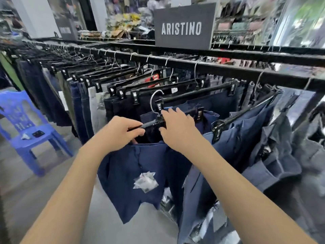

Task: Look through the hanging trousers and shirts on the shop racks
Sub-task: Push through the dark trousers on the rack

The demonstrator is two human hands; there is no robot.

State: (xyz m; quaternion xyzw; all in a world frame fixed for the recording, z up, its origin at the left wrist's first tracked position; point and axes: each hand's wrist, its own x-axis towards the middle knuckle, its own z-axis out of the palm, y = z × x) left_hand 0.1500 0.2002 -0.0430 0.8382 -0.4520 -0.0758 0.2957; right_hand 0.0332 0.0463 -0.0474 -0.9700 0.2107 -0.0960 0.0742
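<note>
Navy trousers [130, 171] hang from a black clip hanger [154, 124] that is off the rail, its silver hook pointing up. My left hand [121, 132] grips the hanger bar at its left end, thumb and fingers curled round it. My right hand [175, 127] rests on the hanger's middle with fingers spread over the bar and waistband. A white price tag [146, 181] dangles on the trousers' front. Behind them a black rail [228, 71] carries several dark, grey and blue trousers on clip hangers.
A blue plastic chair [26, 127] stands on the grey floor at the left with small items on its seat. A dark ARISTINO sign [182, 27] stands above the rack. More blue trousers [255, 141] hang close on the right. Further racks fill the back.
</note>
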